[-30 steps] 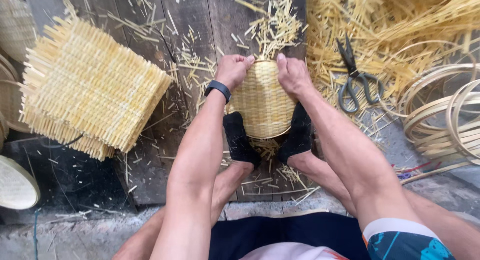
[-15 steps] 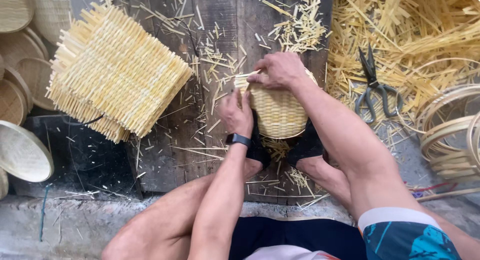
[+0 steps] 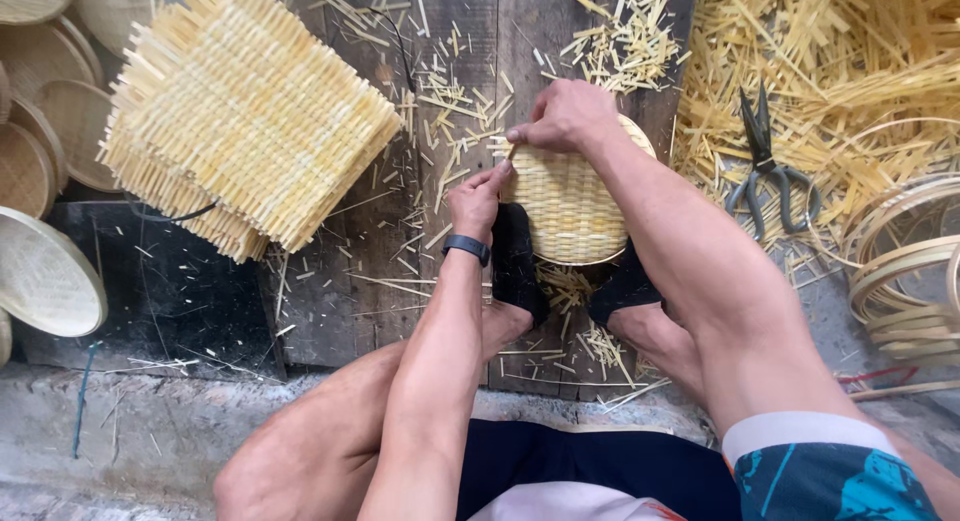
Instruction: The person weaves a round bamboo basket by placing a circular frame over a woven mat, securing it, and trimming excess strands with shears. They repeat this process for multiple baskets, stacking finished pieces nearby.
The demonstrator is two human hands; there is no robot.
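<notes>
From the head camera I look straight down on a dark plank floor [image 3: 330, 281] littered with bamboo offcuts. A small round woven basket [image 3: 570, 206] sits near the middle of the planks, pinned between my two feet in black socks [image 3: 515, 266]. My right hand [image 3: 565, 116] lies on the basket's far rim, its fingers closed in a pinch on a thin bamboo strip at the rim's left side. My left hand [image 3: 475, 201] is against the basket's left flank, forefinger stretched up until it touches that same spot; whether its other fingers grip anything I cannot tell. A black wristband [image 3: 466, 248] circles the left wrist.

Toward the far left corner of the planks lies a stack of square woven mats [image 3: 240, 121], well apart from the basket. Beyond the left edge, round woven trays [image 3: 40, 271] lean and overlap. Past the right edge, black scissors [image 3: 765, 166] rest on a heap of loose bamboo strips [image 3: 850, 71], with coiled bamboo hoops [image 3: 905, 271] just beside them.
</notes>
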